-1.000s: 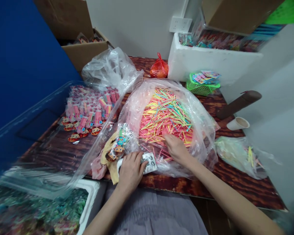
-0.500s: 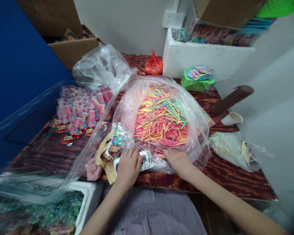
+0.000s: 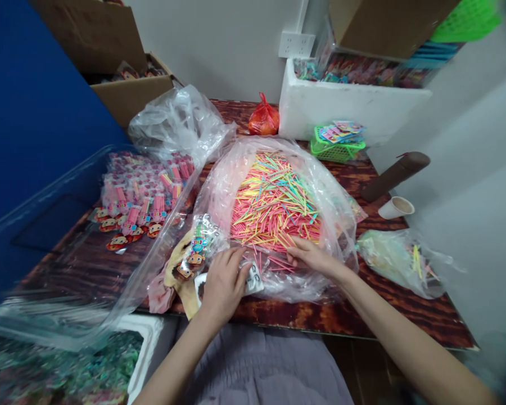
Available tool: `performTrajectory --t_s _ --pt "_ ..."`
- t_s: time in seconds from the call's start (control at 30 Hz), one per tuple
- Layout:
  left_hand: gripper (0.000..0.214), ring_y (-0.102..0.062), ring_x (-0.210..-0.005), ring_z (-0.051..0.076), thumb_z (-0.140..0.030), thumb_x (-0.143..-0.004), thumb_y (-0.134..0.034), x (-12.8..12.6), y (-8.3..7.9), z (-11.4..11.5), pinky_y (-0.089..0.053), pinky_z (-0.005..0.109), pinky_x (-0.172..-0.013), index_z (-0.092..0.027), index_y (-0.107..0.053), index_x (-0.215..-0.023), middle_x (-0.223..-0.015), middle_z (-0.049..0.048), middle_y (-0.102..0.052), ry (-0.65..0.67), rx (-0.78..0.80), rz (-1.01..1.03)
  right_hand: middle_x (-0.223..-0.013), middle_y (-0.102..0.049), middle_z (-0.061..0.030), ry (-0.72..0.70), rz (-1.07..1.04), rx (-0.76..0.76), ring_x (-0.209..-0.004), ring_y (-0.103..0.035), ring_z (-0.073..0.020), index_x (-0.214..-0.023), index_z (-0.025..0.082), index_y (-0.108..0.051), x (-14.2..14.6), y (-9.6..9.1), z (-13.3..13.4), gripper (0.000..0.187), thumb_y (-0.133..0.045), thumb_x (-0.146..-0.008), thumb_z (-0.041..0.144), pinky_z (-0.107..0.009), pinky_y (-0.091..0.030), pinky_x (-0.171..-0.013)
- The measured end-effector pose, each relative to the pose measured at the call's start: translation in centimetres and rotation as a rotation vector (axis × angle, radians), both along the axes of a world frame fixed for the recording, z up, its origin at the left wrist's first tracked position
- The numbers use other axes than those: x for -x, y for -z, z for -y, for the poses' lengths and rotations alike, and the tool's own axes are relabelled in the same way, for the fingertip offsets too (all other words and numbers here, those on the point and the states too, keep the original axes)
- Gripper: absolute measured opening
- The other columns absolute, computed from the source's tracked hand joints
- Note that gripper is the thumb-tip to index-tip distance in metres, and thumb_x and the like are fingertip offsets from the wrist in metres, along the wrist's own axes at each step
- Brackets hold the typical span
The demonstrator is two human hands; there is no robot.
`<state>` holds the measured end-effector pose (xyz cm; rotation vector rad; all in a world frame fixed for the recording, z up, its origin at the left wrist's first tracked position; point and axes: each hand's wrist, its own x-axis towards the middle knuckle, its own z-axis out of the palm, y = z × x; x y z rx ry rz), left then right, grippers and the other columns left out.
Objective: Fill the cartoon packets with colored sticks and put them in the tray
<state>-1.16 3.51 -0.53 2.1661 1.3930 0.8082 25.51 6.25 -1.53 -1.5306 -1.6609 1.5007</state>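
Observation:
A clear plastic bag (image 3: 231,180) lies open in the middle of the table, full of thin pink, yellow and green sticks (image 3: 274,202). My right hand (image 3: 311,257) rests at the near edge of that pile, fingers curled onto a few sticks. My left hand (image 3: 224,280) is closed over a small white packet (image 3: 255,280) at the table's front edge. Just left of it lie small clear packets with cartoon faces (image 3: 196,253) on a yellow cloth (image 3: 175,267).
Several filled pink packets (image 3: 143,197) lie on a plastic sheet at the left. A white foam box (image 3: 346,104), a green basket (image 3: 337,143), an orange bag (image 3: 263,119), a paper cup (image 3: 396,207), a brown tube (image 3: 394,175) and another bag (image 3: 398,260) stand around.
My right hand drew back from the middle of the stick pile toward the front edge, then shifted slightly forward and right. My left hand stayed on the white packet.

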Motion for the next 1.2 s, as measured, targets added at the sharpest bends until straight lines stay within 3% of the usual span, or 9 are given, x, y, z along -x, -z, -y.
performTrajectory --t_s 0.2,0.4,0.5,0.6,0.77,0.87,0.97,1.07,1.2 --pt "0.045 -0.057 -0.121 0.021 -0.031 -0.095 -0.048 -7.0 1.1 -3.5 -0.048 0.036 -0.098 -0.021 -0.043 -0.139 -0.135 0.0120 -0.057 -0.098 0.337 0.657 -0.063 -0.057 0.0055 0.008 -0.444 0.396 -0.045 -0.046 -0.0040 -0.082 0.017 -0.054 0.9 0.2 -1.2 0.034 -0.074 -0.074 0.043 -0.015 -0.026 -0.039" --pt "0.028 -0.067 -0.101 0.022 -0.025 -0.094 -0.044 -10.3 2.3 -5.8 -0.051 0.039 -0.090 -0.018 -0.068 -0.106 -0.104 0.0090 -0.073 -0.020 0.416 0.601 -0.060 -0.059 0.0031 -0.104 -0.637 0.529 -0.047 -0.053 -0.0077 -0.077 0.017 -0.051 2.5 1.7 -1.4 0.042 -0.081 -0.066 0.044 -0.016 -0.028 -0.040" --pt "0.031 -0.061 -0.114 0.022 -0.029 -0.096 -0.044 -9.6 1.8 -5.5 -0.046 0.039 -0.099 -0.020 -0.063 -0.118 -0.119 0.0089 -0.068 -0.029 0.378 0.627 -0.061 -0.055 0.0054 0.045 -0.700 0.442 -0.051 -0.051 -0.0073 -0.078 0.018 -0.053 2.7 1.3 -1.2 0.039 -0.082 -0.067 0.041 -0.018 -0.038 -0.049" --pt "0.035 -0.057 -0.120 0.021 -0.033 -0.096 -0.046 -7.7 0.8 -4.3 -0.045 0.037 -0.101 -0.021 -0.057 -0.127 -0.129 0.0092 -0.062 -0.045 0.279 0.632 -0.071 -0.059 0.0027 0.237 -0.640 0.129 -0.067 -0.057 -0.0118 -0.082 0.019 -0.058 2.9 -0.2 -0.4 0.030 -0.075 -0.075 0.044 -0.025 -0.047 -0.068" --pt "0.023 -0.062 -0.097 0.022 -0.029 -0.097 -0.044 -2.8 -0.1 -1.3 -0.048 0.036 -0.087 -0.020 -0.066 -0.101 -0.100 0.0074 -0.068 0.074 0.137 0.248 -0.094 -0.065 -0.0041 0.280 -0.418 -0.246 -0.097 -0.059 -0.0198 -0.089 0.021 -0.062 3.9 -0.4 3.2 0.021 -0.054 -0.092 0.040 -0.035 -0.042 -0.094" --pt "0.020 -0.059 -0.095 0.024 -0.025 -0.096 -0.046 -0.1 0.8 0.2 -0.047 0.039 -0.085 -0.020 -0.065 -0.093 -0.097 0.0081 -0.065 0.104 0.084 -0.041 -0.088 -0.065 -0.0032 0.343 -0.363 -0.268 -0.088 -0.060 -0.0189 -0.089 0.021 -0.061 4.9 1.9 5.4 0.018 -0.052 -0.093 0.035 -0.032 -0.044 -0.085" --pt "0.026 -0.056 -0.105 0.028 -0.028 -0.091 -0.055 1.3 1.9 1.1 -0.046 0.044 -0.089 -0.020 -0.060 -0.115 -0.113 0.0114 -0.062 0.108 0.009 -0.229 -0.084 -0.064 -0.0020 0.382 -0.260 -0.263 -0.083 -0.059 -0.0182 -0.088 0.021 -0.061 5.7 3.7 6.7 0.015 -0.053 -0.092 0.032 -0.029 -0.043 -0.077" --pt "0.047 -0.055 -0.108 0.031 -0.033 -0.089 -0.058 1.7 2.4 1.2 -0.046 0.045 -0.088 -0.019 -0.050 -0.132 -0.118 0.0135 -0.060 0.061 -0.059 -0.313 -0.085 -0.065 -0.0015 0.394 -0.234 -0.250 -0.084 -0.060 -0.0183 -0.091 0.022 -0.061 5.8 4.2 7.1 0.013 -0.052 -0.093 0.031 -0.029 -0.043 -0.077" --pt "0.036 -0.058 -0.097 0.029 -0.034 -0.088 -0.058 1.6 2.5 0.8 -0.046 0.043 -0.082 -0.020 -0.056 -0.121 -0.103 0.0103 -0.062 -0.009 -0.040 -0.337 -0.087 -0.068 -0.0025 0.379 -0.234 -0.237 -0.087 -0.063 -0.0197 -0.092 0.022 -0.062 5.6 4.3 7.1 0.015 -0.052 -0.093 0.033 -0.031 -0.044 -0.080"
